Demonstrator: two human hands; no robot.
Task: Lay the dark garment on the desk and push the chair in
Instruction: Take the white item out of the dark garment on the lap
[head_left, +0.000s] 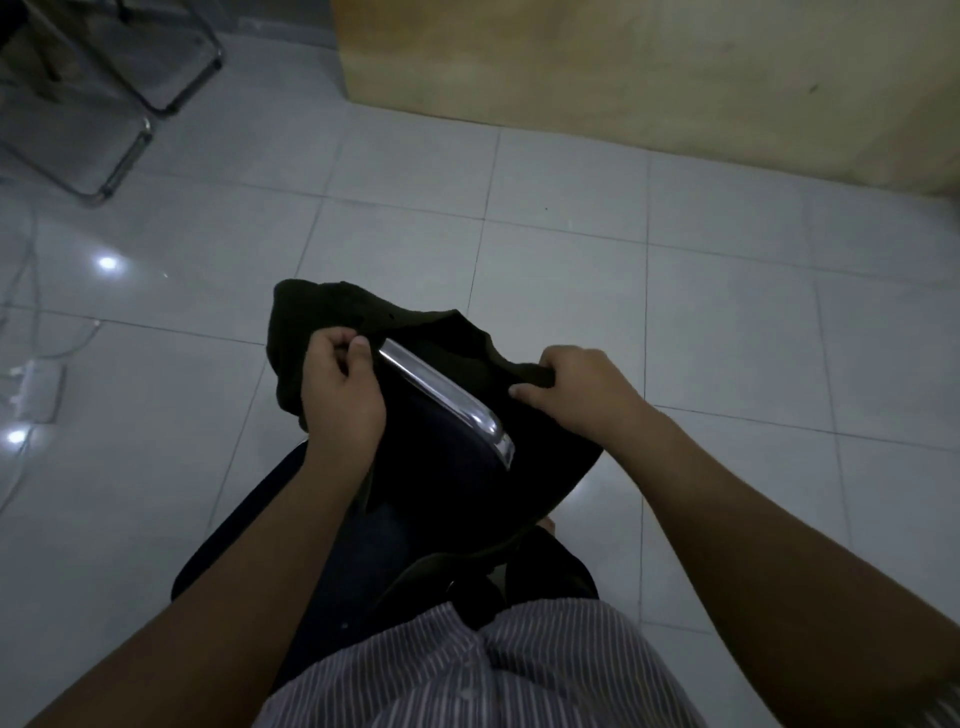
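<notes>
— How far is the task?

— Only the start. The left hand (340, 387) and the right hand (574, 389) are both closed on the dark garment (415, 332), which hangs over the chair (457, 452) back.

— And the bench?

— No benchtop in view; laying the garment and pushing the chair remain.

Tiled floor (675, 312); power strip (39, 387) (cabled); chrome frame (130, 104).

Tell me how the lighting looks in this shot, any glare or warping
Head view: dim overall, so the dark garment blends into the chair; bright glare spots on the glossy floor tiles; a highlight on the chrome bar; wide-angle bending of tile lines toward the edges.
</notes>
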